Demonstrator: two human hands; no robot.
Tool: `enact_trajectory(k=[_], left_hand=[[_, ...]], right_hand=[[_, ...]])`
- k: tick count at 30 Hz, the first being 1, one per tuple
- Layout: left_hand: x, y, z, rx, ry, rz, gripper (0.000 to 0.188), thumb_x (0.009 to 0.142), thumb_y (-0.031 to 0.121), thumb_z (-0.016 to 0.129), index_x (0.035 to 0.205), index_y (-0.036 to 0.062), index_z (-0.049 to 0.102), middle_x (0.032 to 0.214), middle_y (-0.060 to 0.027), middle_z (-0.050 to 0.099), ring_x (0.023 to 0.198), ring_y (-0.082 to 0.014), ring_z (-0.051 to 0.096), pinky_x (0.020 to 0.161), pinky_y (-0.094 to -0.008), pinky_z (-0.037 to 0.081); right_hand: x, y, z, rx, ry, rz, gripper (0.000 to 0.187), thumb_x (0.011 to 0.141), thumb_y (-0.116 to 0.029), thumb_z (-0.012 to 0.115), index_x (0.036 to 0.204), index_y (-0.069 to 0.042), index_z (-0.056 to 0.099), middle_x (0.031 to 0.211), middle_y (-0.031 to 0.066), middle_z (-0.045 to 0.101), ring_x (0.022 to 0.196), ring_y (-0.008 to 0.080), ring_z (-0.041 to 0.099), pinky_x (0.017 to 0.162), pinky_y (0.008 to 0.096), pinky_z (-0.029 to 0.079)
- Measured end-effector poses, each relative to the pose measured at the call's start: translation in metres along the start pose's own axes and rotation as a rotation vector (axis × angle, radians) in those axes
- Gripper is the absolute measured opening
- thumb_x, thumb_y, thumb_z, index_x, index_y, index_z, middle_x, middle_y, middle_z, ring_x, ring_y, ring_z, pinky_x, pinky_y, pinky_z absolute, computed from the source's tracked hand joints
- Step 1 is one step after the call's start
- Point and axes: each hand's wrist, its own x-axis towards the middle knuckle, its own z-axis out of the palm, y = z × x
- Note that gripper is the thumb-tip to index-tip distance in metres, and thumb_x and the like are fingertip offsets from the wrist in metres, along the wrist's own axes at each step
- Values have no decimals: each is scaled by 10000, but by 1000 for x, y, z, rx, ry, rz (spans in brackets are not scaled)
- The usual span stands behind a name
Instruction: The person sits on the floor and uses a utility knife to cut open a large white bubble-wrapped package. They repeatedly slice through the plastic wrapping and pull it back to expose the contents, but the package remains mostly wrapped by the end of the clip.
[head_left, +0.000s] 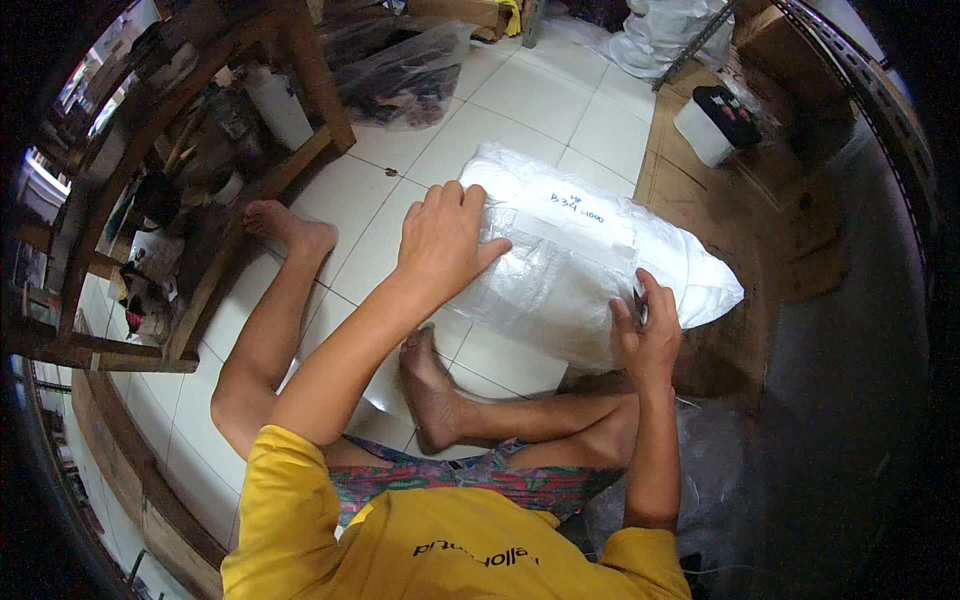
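Press the big white pillow-shaped plastic-wrapped bundle (590,250) down firmly so it cannot slide while its near edge is worked. The left hand (443,240) lies flat and spread on its ten-o'clock end; the right hand (648,330), at five o'clock, has its grip pinched on the wrap. The bundle lies glossy and crinkled on the white tiled floor (520,110).

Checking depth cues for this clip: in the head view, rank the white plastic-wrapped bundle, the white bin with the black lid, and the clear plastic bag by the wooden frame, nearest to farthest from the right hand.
1. White plastic-wrapped bundle: touching the right hand, just ahead of it.
2. White bin with black lid: farther ahead, to the right.
3. Clear plastic bag: farthest, ahead on the left.
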Motion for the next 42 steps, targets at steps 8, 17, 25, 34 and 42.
enact_trajectory(k=[8, 17, 25, 34, 42], left_hand=[[15, -5, 12, 72, -373, 5, 260, 840, 260, 663, 875, 6, 706, 953, -193, 669, 938, -375, 659, 819, -495, 543], [34, -6, -7, 64, -588, 9, 266, 803, 229, 648, 905, -1, 734, 910, -234, 711, 905, -415, 692, 865, -492, 545], [52, -29, -11, -202, -760, 25, 245, 787, 249, 661, 904, 35, 683, 867, -190, 713, 892, -388, 689, 802, -473, 517], [38, -45, -12, -102, -689, 573, 257, 885, 153, 619, 1132, 90, 655, 1069, -152, 673, 1015, -365, 662, 877, -485, 527], [56, -28, -27, 398, -643, 984, 216, 904, 200, 604, 1080, 163, 724, 1190, -24, 586, 1210, -193, 519, 906, -380, 503]], right_hand=[[-1, 1, -4, -35, -35, 34, 474, 896, -215, 741, 1311, -38, 594, 1002, 156, 606, 877, 306, 635, 775, 410, 516], [0, -4, -6, 33, -39, 47, 461, 867, -169, 740, 1280, -20, 599, 950, 179, 590, 875, 348, 605, 784, 433, 504], [-35, -3, 11, 580, -338, 234, 339, 893, -106, 647, 1153, -49, 438, 993, 82, 469, 828, 192, 507, 770, 357, 491], [-33, -96, 57, 1195, -642, 727, 211, 935, -46, 566, 1129, -52, 483, 845, 29, 514, 742, 129, 517, 603, 304, 479], [-31, -111, 71, 1126, -484, 581, 236, 1044, -225, 557, 1120, -1, 559, 837, 65, 590, 673, 148, 638, 579, 299, 569]])
